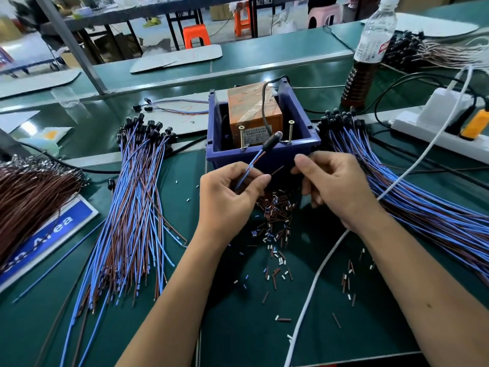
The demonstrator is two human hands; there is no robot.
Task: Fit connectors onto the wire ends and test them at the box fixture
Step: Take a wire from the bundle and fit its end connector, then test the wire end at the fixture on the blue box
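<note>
Dead centre, a wire pair, one blue strand and one brown, rises toward one o'clock, and its black capped end hangs right over the near rim of the blue box fixture. The cap sits between the two upright screws, just short of either; whether it touches anything I cannot tell. The left hand pinches the strands between thumb and forefinger, the other fingers curled beneath. At three o'clock from it, the right hand has its fingers curled in with the thumb raised at the fixture's front wall. A thin brown tip pokes out between the two hands, but which hand holds it, and whether the right one has hold of anything, I cannot tell.

This looks like the test step: piece presented at the box. Next, I'd judge, the bare ends must meet the screw contacts squarely, strands kept apart.

Outward now: a fanned wire bundle at nine o'clock, another bundle at three, cut insulation scraps littering the green mat at six, a power strip at two o'clock.
</note>
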